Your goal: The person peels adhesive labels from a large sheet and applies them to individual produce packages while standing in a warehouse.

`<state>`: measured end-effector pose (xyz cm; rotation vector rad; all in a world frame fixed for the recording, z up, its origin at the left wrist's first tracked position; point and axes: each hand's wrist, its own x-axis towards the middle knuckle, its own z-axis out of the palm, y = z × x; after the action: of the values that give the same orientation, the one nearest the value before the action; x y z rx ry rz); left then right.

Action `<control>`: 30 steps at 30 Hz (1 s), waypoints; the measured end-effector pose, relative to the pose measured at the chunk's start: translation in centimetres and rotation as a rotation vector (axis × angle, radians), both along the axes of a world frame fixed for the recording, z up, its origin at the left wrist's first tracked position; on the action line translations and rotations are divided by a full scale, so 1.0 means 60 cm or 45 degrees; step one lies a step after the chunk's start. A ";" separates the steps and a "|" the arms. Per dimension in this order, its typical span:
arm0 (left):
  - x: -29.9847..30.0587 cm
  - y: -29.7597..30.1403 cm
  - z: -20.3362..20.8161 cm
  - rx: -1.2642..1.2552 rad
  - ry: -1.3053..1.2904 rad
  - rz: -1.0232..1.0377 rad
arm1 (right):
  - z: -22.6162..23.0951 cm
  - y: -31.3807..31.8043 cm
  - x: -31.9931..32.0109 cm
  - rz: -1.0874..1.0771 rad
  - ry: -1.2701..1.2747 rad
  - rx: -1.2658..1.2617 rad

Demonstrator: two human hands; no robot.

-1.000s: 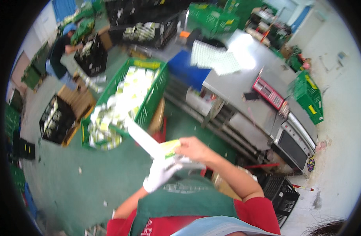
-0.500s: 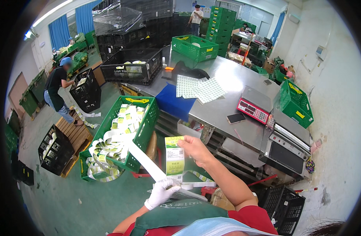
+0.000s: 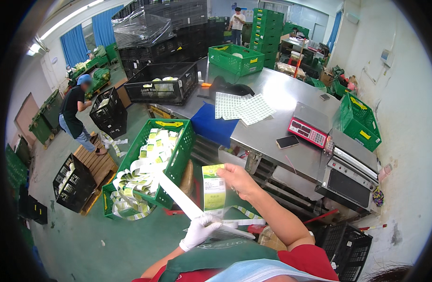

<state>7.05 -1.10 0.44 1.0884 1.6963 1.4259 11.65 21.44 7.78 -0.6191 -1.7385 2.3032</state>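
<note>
Label (image 3: 213, 191) hangs from R hand (image 3: 239, 180), pinched tight, just abv L hand (image 3: 200, 232) gripping white strip (image 3: 182, 195).

L hand (image 3: 201, 230) in white glove (image 3: 193, 237); red slvs (image 3: 309, 259); green apron (image 3: 216, 256); lt-blue mask (image 3: 265, 271)

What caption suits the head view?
White-gloved left hand and bare right hand hold a long green-and-white label strip.

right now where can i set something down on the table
Bare: shiny steel tabletop between the rear green plastic crate, patterned paper sheets and red electronic scale. Crowded: the near right, where the scale, black rectangular phone and long grey machine cluster.
</note>
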 end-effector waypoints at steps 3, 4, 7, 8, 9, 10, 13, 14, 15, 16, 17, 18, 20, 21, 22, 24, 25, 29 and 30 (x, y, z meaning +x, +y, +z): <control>0.000 0.004 -0.006 0.015 0.084 -0.008 | -0.017 0.009 -0.002 0.009 0.088 -0.064; 0.000 0.007 -0.007 0.026 0.107 -0.009 | -0.022 0.012 -0.002 0.011 0.104 -0.077; -0.001 0.010 -0.016 0.022 0.060 0.022 | -0.023 0.015 -0.005 0.027 0.122 -0.076; 0.001 0.009 -0.022 0.021 0.035 0.039 | -0.023 0.011 -0.006 0.008 0.120 -0.078; 0.005 0.007 -0.027 0.000 -0.003 0.063 | -0.021 0.008 -0.003 0.007 0.108 -0.044; 0.000 0.010 -0.037 0.021 0.035 0.080 | -0.015 0.008 -0.004 0.008 0.098 -0.011; 0.003 0.014 -0.017 -0.064 0.029 0.091 | -0.030 0.007 -0.008 -0.003 0.072 -0.029; 0.003 0.012 -0.008 -0.099 0.007 0.105 | -0.023 0.005 -0.009 0.027 0.054 -0.009; 0.003 0.013 0.000 -0.144 0.032 0.102 | -0.024 0.005 -0.011 0.022 0.037 -0.018; 0.005 0.014 0.008 -0.158 -0.001 0.134 | -0.029 0.001 -0.011 0.025 0.015 -0.032; 0.008 0.013 0.012 -0.122 -0.050 0.120 | -0.035 -0.002 -0.010 0.029 0.027 -0.052; 0.005 0.016 0.013 -0.072 -0.087 0.107 | -0.037 0.002 -0.014 0.032 0.050 -0.059; 0.002 0.017 -0.001 -0.017 -0.184 0.084 | -0.040 0.008 -0.017 0.012 -0.002 -0.096; 0.002 0.015 -0.003 0.001 -0.156 0.069 | -0.048 0.010 -0.019 0.011 -0.029 -0.094; 0.004 0.010 -0.006 -0.021 -0.167 0.076 | -0.056 0.010 -0.021 0.009 -0.056 -0.090; 0.003 0.010 -0.009 -0.045 -0.172 0.073 | -0.065 0.015 -0.026 0.010 -0.102 -0.060; 0.001 0.006 -0.020 -0.057 -0.134 0.065 | -0.069 0.014 -0.027 0.009 -0.125 -0.044; 0.000 0.009 -0.010 -0.013 -0.168 0.117 | -0.055 0.001 -0.038 -0.054 -0.121 -0.021; 0.001 0.010 -0.003 0.000 -0.164 0.144 | -0.048 -0.006 -0.041 -0.106 -0.133 -0.018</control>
<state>7.12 -0.49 0.25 0.8926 1.6879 1.5326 9.19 21.10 4.93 -0.8117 -1.7072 2.2664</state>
